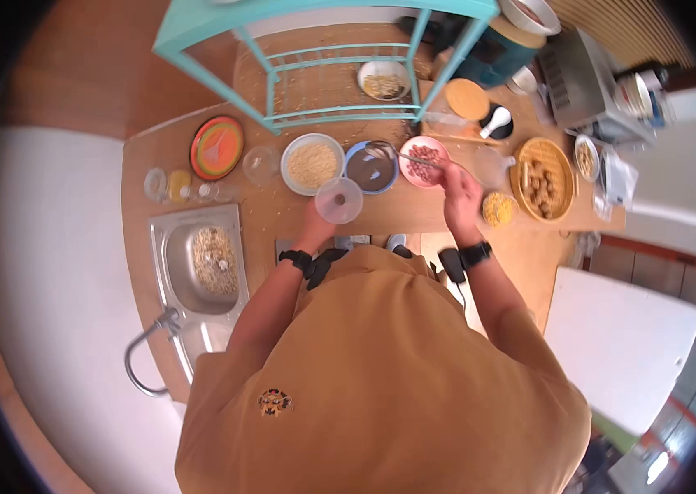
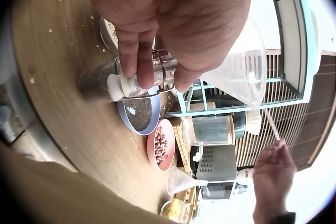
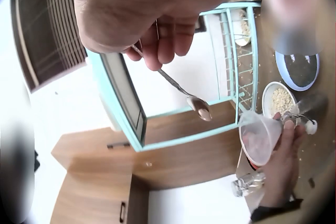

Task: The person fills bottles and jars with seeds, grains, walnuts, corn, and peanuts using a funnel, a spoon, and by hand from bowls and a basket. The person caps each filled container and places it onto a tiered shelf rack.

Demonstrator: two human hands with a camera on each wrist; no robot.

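Note:
My left hand (image 1: 312, 229) grips the neck of a clear swing-top glass bottle (image 2: 98, 85); dark contents show low in it. Beside the fingers hangs its white stopper (image 2: 121, 86) on a wire clasp. A translucent plastic funnel (image 3: 257, 137) sits at the bottle's mouth, wide end up. My right hand (image 1: 461, 198) holds a metal spoon (image 3: 198, 106) by its handle, raised above the counter. From overhead, the spoon overlaps the edge of a blue-rimmed bowl (image 1: 371, 173) of fine dark grains. Next to it stands a white bowl (image 1: 312, 164) of pale grains.
A pink bowl (image 1: 424, 162) of reddish beans, a second funnel (image 1: 492, 167), a cup of yellow kernels (image 1: 498, 209) and a woven basket (image 1: 563, 177) line the right. A turquoise rack (image 1: 344, 56) rises behind. At left lies a steel sink (image 1: 195, 272).

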